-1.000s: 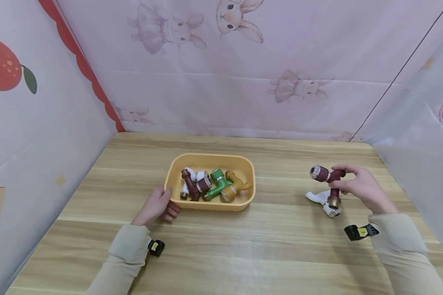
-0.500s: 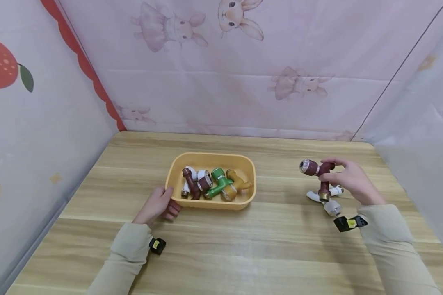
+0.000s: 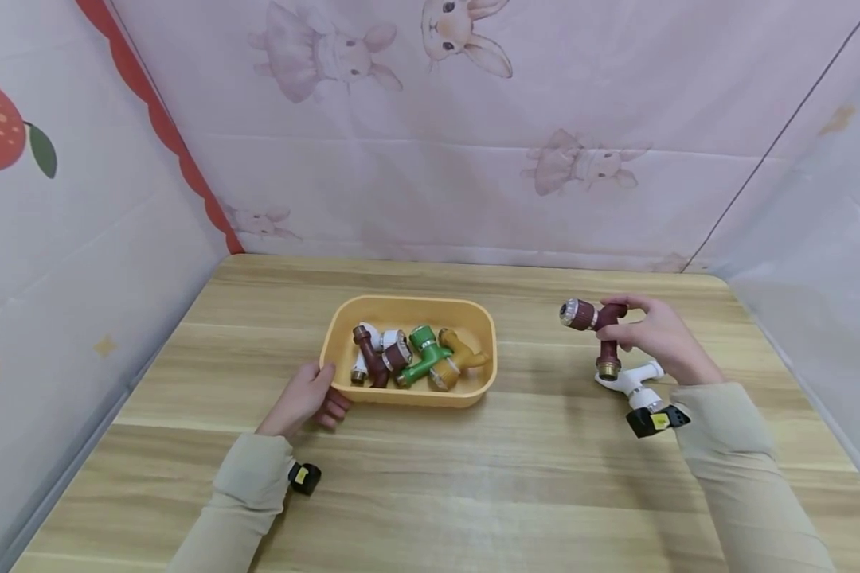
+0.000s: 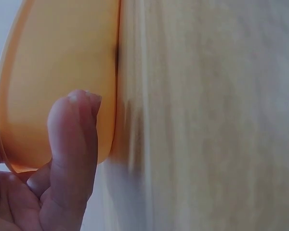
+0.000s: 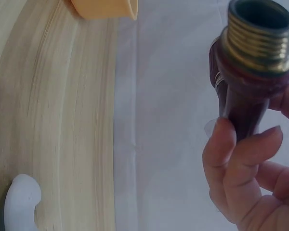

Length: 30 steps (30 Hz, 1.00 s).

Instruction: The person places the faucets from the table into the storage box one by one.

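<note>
My right hand [image 3: 655,336] pinches a dark red faucet [image 3: 606,338] above the table, its knob pointing left and its brass threaded end [image 5: 260,38] down. Just beneath and behind it lies a white faucet [image 3: 627,380] on the wood, partly covered by the wrist camera in the head view. My left hand [image 3: 306,399] grips the near left corner of a yellow-orange basin [image 3: 401,399], thumb over the rim and fingers along the outer wall. Inside the basin lie a white faucet [image 3: 392,341], a dark red one [image 3: 371,358], a green one [image 3: 423,362] and an ochre one [image 3: 460,362].
The wooden table [image 3: 473,493] stretches out on all sides of the basin. A printed curtain [image 3: 416,199] rises along its back edge, with more curtain to the left and right.
My right hand has carried the dark red faucet left and slightly toward the back, away from over the white faucet. The left hand and basin have stayed put.
</note>
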### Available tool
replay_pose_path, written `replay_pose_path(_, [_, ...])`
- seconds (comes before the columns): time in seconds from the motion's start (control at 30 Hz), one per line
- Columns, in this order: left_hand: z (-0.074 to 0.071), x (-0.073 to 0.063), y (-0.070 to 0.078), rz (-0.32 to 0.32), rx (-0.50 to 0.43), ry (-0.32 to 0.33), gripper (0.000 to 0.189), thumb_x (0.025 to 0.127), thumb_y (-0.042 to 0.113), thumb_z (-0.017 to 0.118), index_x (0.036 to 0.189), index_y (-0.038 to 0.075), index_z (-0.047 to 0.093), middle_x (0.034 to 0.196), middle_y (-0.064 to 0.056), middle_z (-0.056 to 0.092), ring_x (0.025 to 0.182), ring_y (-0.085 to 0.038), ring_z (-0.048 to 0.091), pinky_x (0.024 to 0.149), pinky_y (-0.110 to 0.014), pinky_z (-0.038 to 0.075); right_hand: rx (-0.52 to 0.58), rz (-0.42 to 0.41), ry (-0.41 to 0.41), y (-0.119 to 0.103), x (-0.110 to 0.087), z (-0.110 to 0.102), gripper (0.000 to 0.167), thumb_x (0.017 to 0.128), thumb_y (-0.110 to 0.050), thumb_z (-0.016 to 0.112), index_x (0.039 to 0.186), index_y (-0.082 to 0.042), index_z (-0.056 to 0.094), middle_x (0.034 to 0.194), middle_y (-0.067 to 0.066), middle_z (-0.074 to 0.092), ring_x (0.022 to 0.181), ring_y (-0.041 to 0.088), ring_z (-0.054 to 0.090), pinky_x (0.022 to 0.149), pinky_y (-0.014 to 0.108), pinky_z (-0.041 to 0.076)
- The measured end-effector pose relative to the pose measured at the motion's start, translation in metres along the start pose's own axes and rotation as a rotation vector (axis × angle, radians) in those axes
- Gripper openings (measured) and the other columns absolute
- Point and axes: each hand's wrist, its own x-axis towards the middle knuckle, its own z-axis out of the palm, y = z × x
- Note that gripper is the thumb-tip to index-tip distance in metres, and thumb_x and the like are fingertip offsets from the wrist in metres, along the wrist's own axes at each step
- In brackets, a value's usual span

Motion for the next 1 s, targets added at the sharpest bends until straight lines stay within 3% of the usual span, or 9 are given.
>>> replay_pose_path(0.4, [-0.001,0.001,-0.001,0.007,-0.003,-0.004,0.038,0.1,0.019,0.022,0.12,-0.01,0.038,0.071,-0.015,0.063,0.056,-0.019,0.06,0.05,-0.037,0.055,0.04,-0.022,-0.021,-0.007,0.005,0.004,0.055,0.079,-0.008,0.067,0.128,0.004,0.044,0.117,0.018,0.044,0.078,0.011,0.051,0.061,0.026,0.048])
replay_pose_path(0.77, [-0.001,0.0,0.001,-0.002,0.007,-0.009,0.038,0.1,0.019,0.021,0.119,-0.01,0.038,0.072,-0.015,0.062,0.057,-0.019,0.06,0.051,-0.036,0.055,0.032,-0.024,-0.02,-0.012,0.006,0.008,0.057,0.081,-0.012,0.067,0.131,0.001,0.043,0.115,0.016,0.046,0.086,0.013,0.048,0.063,0.026,0.049])
replay_pose_path(1.0, [-0.001,-0.001,0.003,-0.01,0.007,-0.007,0.038,0.1,0.019,0.021,0.118,-0.01,0.039,0.072,-0.015,0.062,0.057,-0.019,0.06,0.051,-0.036,0.055,0.066,-0.023,-0.021,-0.017,0.01,0.012,0.058,0.078,-0.009,0.068,0.129,0.001,0.044,0.119,0.019,0.043,0.065,0.01,0.056,0.061,0.024,0.049])
